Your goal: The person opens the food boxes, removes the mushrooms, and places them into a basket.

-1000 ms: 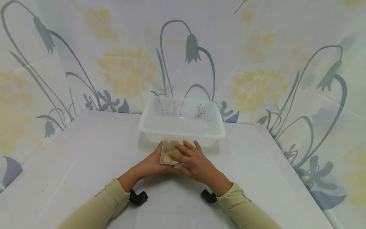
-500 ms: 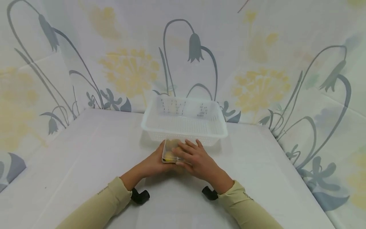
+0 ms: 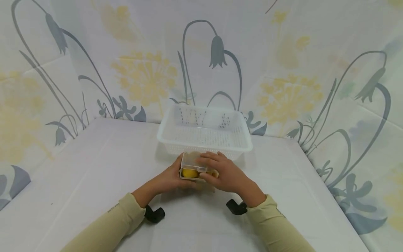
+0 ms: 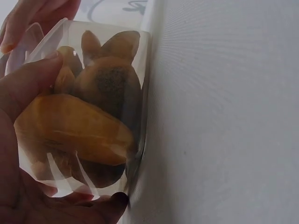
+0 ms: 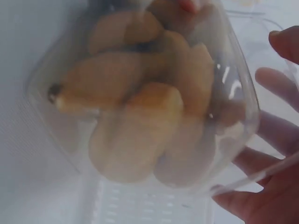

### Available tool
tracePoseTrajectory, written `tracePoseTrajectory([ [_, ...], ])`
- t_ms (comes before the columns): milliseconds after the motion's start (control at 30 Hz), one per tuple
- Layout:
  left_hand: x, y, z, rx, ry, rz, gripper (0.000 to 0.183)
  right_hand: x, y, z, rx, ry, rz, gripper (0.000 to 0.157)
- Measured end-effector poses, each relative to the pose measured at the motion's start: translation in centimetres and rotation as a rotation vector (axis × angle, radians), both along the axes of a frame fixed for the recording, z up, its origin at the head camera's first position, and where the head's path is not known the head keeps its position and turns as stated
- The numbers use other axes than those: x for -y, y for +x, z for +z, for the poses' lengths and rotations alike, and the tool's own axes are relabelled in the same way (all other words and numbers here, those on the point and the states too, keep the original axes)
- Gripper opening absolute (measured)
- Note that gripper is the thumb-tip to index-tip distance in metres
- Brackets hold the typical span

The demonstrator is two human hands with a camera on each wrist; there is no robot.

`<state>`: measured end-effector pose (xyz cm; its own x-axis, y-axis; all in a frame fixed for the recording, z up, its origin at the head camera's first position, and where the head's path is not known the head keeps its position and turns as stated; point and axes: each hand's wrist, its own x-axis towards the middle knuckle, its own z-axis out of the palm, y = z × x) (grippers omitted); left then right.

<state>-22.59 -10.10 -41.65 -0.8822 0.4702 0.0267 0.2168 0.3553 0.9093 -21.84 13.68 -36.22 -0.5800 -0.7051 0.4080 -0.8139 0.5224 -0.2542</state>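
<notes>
Front edge of the clear lid (image 3: 189,159) is standing up now, baring the yellow pieces (image 3: 190,173), whereas half a second ago it was lying lower over them. My right hand (image 3: 225,175) is also sitting slightly farther right. My left hand (image 3: 168,178) is clamping the container (image 4: 74,30), thumb and fingers curling round it. My right fingers are spreading over the lid, thumb near its front edge; I can't tell whether they are pinching it. Between my hands, the container is sitting just in front of the white basket (image 3: 174,148).

For lifting this lid well, I judge I should be holding firmly on the left without squeezing the walls, raising the front edge gently and keeping everything level so nothing is rolling out.

Dark lettering is running along my sleeves (image 3: 104,218), too small for reading; I'm seeing no brand or label on the container.
</notes>
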Motion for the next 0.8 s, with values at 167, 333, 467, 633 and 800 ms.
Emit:
tracePoseTrajectory([
  [167,0.2,0.0,0.0,0.047,-0.006,0.023,0.113,-1.3,-0.7,0.8,0.096,-0.089,0.035,0.035],
  [333,0.3,0.0,-0.1,0.084,-0.026,0.049,0.116,-2.5,-1.9,2.4,0.255,-0.068,-0.042,0.031],
  [467,0.3,0.0,-0.2,0.101,-0.029,0.055,0.119,-2.8,-2.4,3.6,0.351,-0.042,-0.126,0.032],
  [633,0.4,0.1,-0.1,0.076,-0.047,0.06,0.124,-2.4,-2.7,3.3,0.335,-0.152,-0.257,0.034],
  [800,0.4,0.1,0.0,0.056,-0.061,0.058,0.124,-1.8,-3.3,2.1,0.344,-0.314,-0.379,0.041],
])
